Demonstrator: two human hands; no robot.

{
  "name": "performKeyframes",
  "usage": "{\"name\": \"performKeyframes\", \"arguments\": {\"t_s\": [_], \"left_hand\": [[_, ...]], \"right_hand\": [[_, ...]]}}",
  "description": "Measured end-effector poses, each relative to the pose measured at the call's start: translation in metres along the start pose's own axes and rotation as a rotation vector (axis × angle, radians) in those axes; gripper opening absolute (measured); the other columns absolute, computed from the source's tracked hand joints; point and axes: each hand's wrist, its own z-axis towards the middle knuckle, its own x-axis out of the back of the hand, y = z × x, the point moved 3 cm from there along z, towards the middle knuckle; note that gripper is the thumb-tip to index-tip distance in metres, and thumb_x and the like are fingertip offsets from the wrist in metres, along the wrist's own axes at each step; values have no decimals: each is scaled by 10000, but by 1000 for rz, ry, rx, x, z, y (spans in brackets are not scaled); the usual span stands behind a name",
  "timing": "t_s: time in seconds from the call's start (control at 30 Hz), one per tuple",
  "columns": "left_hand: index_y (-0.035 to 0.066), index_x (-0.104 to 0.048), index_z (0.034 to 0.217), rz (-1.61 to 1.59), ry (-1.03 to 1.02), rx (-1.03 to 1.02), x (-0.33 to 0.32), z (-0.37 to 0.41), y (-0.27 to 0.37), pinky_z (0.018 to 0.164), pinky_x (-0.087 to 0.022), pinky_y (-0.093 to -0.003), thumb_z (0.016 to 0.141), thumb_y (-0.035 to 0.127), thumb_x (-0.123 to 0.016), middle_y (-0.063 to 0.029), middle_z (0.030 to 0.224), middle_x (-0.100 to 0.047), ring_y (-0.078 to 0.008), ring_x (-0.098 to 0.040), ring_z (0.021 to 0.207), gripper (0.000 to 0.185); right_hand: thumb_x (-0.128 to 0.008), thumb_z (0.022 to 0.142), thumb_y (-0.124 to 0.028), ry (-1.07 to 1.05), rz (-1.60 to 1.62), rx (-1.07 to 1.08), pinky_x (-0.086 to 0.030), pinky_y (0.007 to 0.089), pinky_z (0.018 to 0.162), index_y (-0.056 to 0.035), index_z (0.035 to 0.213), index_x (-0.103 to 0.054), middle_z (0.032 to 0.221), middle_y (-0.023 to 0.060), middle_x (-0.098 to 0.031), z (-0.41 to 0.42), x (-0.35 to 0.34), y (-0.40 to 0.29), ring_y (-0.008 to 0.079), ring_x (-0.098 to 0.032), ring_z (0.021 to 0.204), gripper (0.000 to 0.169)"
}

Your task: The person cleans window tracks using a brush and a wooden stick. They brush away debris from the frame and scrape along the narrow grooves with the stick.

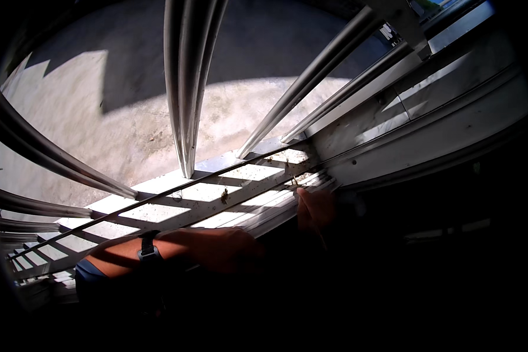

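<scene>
A window sill (202, 193) with a sliding-frame track (268, 212) runs diagonally before me, striped by sun and shadow. My right hand (317, 209) is at the track's right end, fingers closed on a thin stick-like tool (295, 180) whose tip touches dirt near the corner. My left hand (231, 248) lies in deep shade by the near side of the track; its fingers are lost in the dark. A watch or band with a dark strap (148, 248) circles the left wrist. A brown clump of debris (224, 196) sits on the sill, with specks around it.
Metal bars (185, 97) rise from the sill's outer edge, with more at left and right. At the right stands the white window frame (422, 127). Outside lies a sunlit concrete surface (136, 132) with shadow across it. The lower view is nearly black.
</scene>
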Motion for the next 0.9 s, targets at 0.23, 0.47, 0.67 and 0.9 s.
{"name": "performKeyframes", "arguments": {"t_s": [0.23, 0.47, 0.67, 0.9], "left_hand": [[75, -659, 1252, -25, 26, 68, 0, -1, 4, 833, -551, -351, 1042, 264, -579, -116, 1042, -726, -217, -698, 949, 293], [85, -652, 1275, -35, 7, 39, 1, -1, 5, 831, -551, -349, 1046, 277, -574, -98, 1008, -736, -201, -700, 932, 309], [73, -648, 1266, -54, 30, 18, 3, -1, 3, 852, -548, -360, 1045, 275, -564, -109, 1011, -731, -207, -697, 948, 311], [62, -636, 1264, -48, -5, 43, 0, -1, 4, 906, -541, -384, 1044, 281, -539, -126, 1051, -721, -233, -694, 998, 326]], "right_hand": [[-684, 879, 9, -6, -101, -30, -474, 414, 672, -29, 1014, -723, 735, 136, -625, 15, 4, 23, 320, -605, 714, 145], [-721, 859, 20, 143, -56, -55, -467, 400, 631, -19, 1036, -721, 765, 160, -658, -8, -3, 37, 313, -618, 691, 181], [-719, 878, 1, -121, -3, -6, -469, 414, 629, -12, 1031, -719, 778, 173, -648, 4, 9, 0, 330, -621, 718, 153], [-715, 851, 28, 47, -74, -43, -466, 422, 618, 14, 992, -706, 743, 135, -638, 13, 11, 21, 322, -596, 660, 142]]}}
